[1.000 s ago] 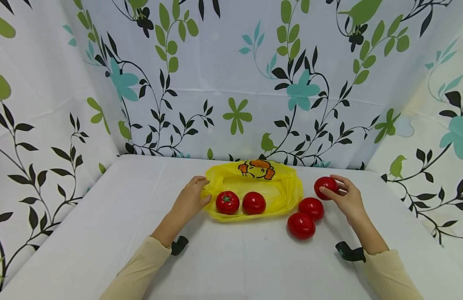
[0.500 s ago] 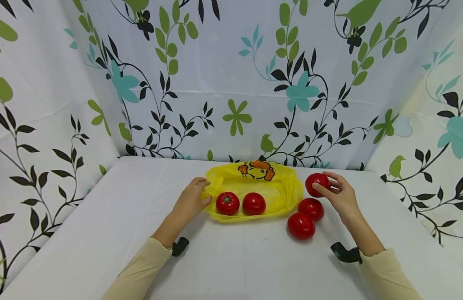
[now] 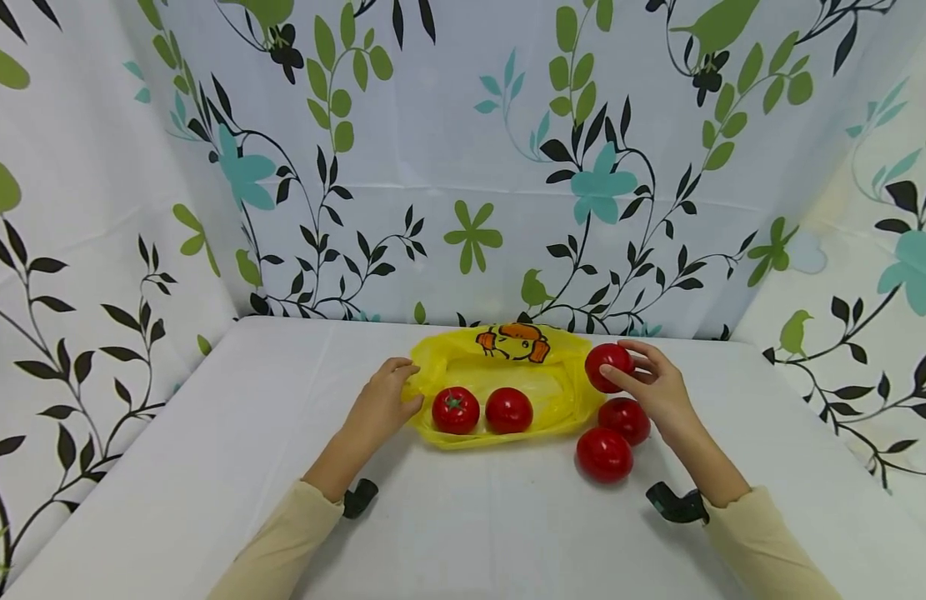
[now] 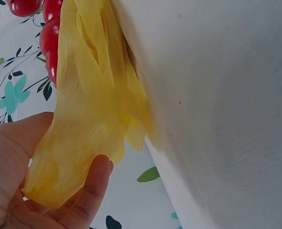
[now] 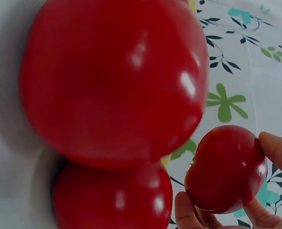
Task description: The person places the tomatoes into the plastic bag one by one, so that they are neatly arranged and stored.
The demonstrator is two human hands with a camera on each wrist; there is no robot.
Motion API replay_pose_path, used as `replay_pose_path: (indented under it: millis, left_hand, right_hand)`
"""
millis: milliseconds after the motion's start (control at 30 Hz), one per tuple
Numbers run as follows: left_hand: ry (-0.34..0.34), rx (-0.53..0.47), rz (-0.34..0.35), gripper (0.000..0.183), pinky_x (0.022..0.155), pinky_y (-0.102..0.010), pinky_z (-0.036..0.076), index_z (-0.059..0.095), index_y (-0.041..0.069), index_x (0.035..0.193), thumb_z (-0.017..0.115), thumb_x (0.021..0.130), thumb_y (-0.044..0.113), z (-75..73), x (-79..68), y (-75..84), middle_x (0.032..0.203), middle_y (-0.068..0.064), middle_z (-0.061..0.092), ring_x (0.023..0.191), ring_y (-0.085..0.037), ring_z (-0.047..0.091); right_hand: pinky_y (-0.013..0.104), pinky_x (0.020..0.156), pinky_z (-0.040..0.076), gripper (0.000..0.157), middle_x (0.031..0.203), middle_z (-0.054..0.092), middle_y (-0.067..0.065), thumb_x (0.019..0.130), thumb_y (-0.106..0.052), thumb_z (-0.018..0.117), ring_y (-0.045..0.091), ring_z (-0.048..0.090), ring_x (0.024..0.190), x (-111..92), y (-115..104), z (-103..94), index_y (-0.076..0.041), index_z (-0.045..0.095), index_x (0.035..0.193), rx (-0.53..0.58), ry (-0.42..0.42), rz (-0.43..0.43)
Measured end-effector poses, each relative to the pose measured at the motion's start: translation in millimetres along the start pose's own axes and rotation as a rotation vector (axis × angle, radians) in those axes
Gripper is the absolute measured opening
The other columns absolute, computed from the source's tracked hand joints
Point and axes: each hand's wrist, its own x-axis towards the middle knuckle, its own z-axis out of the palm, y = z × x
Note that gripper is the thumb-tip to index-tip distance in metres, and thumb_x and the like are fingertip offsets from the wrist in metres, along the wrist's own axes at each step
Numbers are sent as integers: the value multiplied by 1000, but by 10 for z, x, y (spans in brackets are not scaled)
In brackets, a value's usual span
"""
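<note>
A yellow plastic bag (image 3: 451,340) with a cartoon duck print lies with its mouth open toward me. Inside its front part sit two red tomatoes, one (image 3: 456,410) showing a green stem top, the other (image 3: 509,410) plain. My left hand (image 3: 380,400) holds the bag's left end, the thumb and fingers curled around the plastic (image 4: 83,143). In my right hand (image 3: 655,385), a third tomato (image 3: 608,367) is gripped by the fingertips, raised beside the bag's right edge. Its lower side shows in the right wrist view, with the fingers (image 5: 276,152) around it.
Two more tomatoes, a rear one (image 3: 624,420) and a front one (image 3: 604,455), rest touching on the white tablecloth (image 3: 463,517), just right of the bag. A leaf-patterned curtain (image 3: 402,167) rises behind and at both sides of the table.
My right hand has carried its tomato leftward, from right of the loose tomatoes to the bag's right edge. My left hand and the bag have stayed in place.
</note>
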Motion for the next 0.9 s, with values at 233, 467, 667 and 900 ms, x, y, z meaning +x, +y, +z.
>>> replay_pose_path:
  millis: [233, 467, 667, 900]
  left_hand:
    - [6, -3, 18, 45, 99, -45, 49, 60, -7, 126, 73, 87, 11, 15, -16, -2, 135, -20, 52, 117, -35, 58]
    - [10, 4, 6, 45, 99, -45, 49, 60, -8, 125, 73, 87, 12, -25, -21, 6, 135, -21, 52, 119, -35, 57]
    - [10, 3, 11, 45, 100, -47, 48, 59, -8, 125, 72, 87, 11, -52, -26, -8, 135, -22, 51, 119, -37, 57]
    - [-8, 0, 9, 45, 100, -45, 49, 59, -8, 126, 72, 87, 11, -21, -14, 19, 136, -21, 51, 120, -36, 56]
  right_hand:
    - [56, 103, 42, 71, 149, 38, 24, 91, -30, 69, 42, 42, 133, 25, 1, 135, -14, 34, 150, -23, -22, 20]
    - [54, 101, 45, 70, 147, 41, 22, 90, -32, 70, 40, 45, 130, 105, -36, 242, -16, 36, 149, -30, -60, -5]
    - [53, 99, 48, 70, 147, 41, 22, 89, -30, 71, 40, 46, 129, 115, -50, 295, -16, 37, 149, -38, -83, -6]
    - [52, 102, 46, 68, 145, 43, 22, 89, -30, 72, 39, 46, 129, 87, -11, 293, -15, 39, 147, -45, -106, -3]
